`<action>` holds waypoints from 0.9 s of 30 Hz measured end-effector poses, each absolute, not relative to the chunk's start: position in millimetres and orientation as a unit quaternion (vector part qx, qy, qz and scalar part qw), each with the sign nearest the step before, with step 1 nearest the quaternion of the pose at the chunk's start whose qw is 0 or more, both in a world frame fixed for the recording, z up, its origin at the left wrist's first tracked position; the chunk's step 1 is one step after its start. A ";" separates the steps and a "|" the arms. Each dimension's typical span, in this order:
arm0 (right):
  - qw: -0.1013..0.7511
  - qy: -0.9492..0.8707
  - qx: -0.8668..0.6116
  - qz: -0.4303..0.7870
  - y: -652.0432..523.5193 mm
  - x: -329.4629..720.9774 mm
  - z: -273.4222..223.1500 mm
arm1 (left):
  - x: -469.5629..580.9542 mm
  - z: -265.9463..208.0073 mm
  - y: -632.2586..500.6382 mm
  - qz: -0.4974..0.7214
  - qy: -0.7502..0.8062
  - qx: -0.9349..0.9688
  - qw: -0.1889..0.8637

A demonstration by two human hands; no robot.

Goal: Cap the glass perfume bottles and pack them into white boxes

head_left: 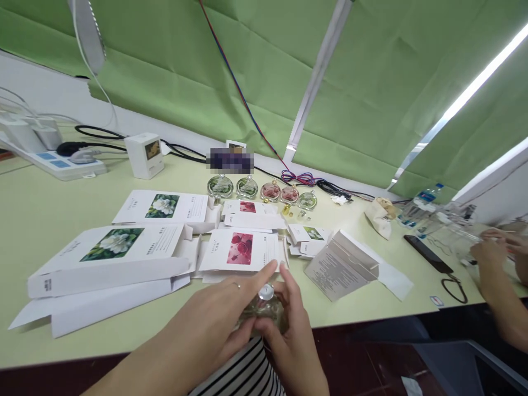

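Observation:
Close to the table's front edge, a clear glass bottle with a shiny clear round top is held between my two hands. My left hand, with a ring on one finger, is closed around the bottle's left side. From the right and below, my right hand grips it, with the thumb across the near side. Fingers cover much of the glass. Just beyond the fingertips lies a flat white box with a red rose picture. An open grey-white box printed with dense text stands to the right.
Flattened white boxes with flower pictures cover the left. Behind stand several round flower-print bottles, a small upright box and a power strip. To the right are a phone, water bottles and another person's hands.

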State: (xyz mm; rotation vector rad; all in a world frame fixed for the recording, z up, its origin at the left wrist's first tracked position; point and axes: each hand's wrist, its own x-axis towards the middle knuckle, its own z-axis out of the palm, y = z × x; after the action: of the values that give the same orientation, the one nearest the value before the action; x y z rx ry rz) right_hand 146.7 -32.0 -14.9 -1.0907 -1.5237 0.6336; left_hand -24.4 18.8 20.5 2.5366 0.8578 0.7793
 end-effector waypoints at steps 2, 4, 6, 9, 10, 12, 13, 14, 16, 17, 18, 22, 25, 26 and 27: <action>0.534 -0.652 -0.474 0.255 -37.4 158.9 -8.5 | -22.4 16.2 14.8 0.288 0.294 0.890 0.195; 0.531 -0.650 -0.497 0.222 -47.2 175.4 -7.6 | -15.5 22.3 14.1 0.306 0.289 0.883 0.209; 0.549 -0.617 -0.530 0.192 -59.5 192.8 -14.9 | -1.4 38.8 19.5 0.342 0.296 0.859 0.241; 0.617 -0.489 -0.592 0.171 -77.2 212.2 -36.9 | 33.5 70.4 38.4 0.383 0.303 0.825 0.284; 0.644 -0.436 -0.605 0.168 -82.0 216.1 -44.6 | 47.2 78.7 45.9 0.370 0.289 0.837 0.282; 0.691 -0.354 -0.608 0.165 -89.9 220.6 -57.1 | 73.4 88.3 59.4 0.313 0.249 0.876 0.268; 0.710 -0.333 -0.599 0.166 -93.2 222.0 -61.3 | 84.3 89.5 64.4 0.290 0.230 0.891 0.263; 0.726 -0.322 -0.585 0.167 -96.2 223.4 -64.0 | 92.9 88.8 67.8 0.271 0.214 0.901 0.261; 0.753 -0.322 -0.549 0.167 -101.8 227.7 -65.2 | 102.3 84.2 69.4 0.259 0.193 0.910 0.259; 0.764 -0.338 -0.525 0.164 -104.4 231.2 -64.0 | 103.1 81.6 67.8 0.259 0.186 0.912 0.256; 0.772 -0.362 -0.498 0.159 -106.7 235.7 -61.7 | 101.7 79.5 65.0 0.263 0.180 0.914 0.252; 0.768 -0.468 -0.398 0.183 -107.5 261.2 -42.4 | 82.1 76.6 47.3 0.290 0.138 0.920 0.227; 0.733 -0.525 -0.352 0.251 -92.8 273.3 -23.3 | 59.4 74.3 32.7 0.357 0.108 0.907 0.197; 0.718 -0.545 -0.340 0.270 -85.6 272.2 -18.1 | 50.5 73.0 27.9 0.384 0.115 0.898 0.180; 0.707 -0.560 -0.327 0.281 -78.2 267.8 -13.8 | 40.8 71.6 23.0 0.408 0.133 0.889 0.162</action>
State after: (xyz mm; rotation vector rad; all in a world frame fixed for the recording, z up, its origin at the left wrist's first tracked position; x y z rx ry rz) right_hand 267.8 -78.2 -13.8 -0.7264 -1.2450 0.6253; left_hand 40.8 23.0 71.6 2.5371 0.3782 1.1639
